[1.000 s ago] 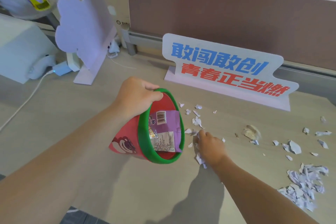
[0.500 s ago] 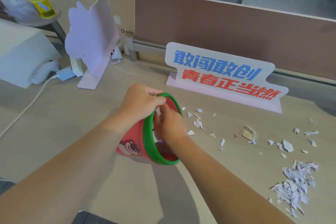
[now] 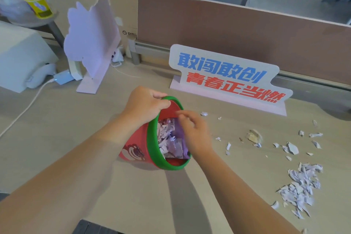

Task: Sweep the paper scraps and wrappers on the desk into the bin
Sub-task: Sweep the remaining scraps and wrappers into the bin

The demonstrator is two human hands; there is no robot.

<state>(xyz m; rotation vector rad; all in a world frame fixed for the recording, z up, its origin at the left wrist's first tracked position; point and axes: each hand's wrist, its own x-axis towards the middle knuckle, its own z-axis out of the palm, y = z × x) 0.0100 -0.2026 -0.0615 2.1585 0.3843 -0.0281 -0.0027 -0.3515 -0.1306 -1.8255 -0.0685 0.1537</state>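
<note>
While the small red plastic bin with the green rim (image 3: 152, 150) lies tipped on its side on the pale wood-grain table (image 3: 57, 138), its mouth facing right, the left hand (image 3: 144, 104) pinches the top of that rim with fingers closed round it. The right hand (image 3: 193, 131) hovers at the mouth with fingers loosely curled; whether anything is left between them I cannot tell. Inside sit torn white paper bits and a purple foil wrapper (image 3: 178, 135). Still out on the table are scattered white paper scraps (image 3: 292, 147), a crumpled tan wrapper (image 3: 253, 136) and, nearer the front edge, a loose heap of shredded white paper (image 3: 302, 186) — all well apart from the bin. These pieces look feather-light and limp, likely to flutter or cling to skin, so raking them with the flat edge of the hand should serve better than pinching each one. The bin seems light and stiff — its rim is the natural place to grip.
</note>
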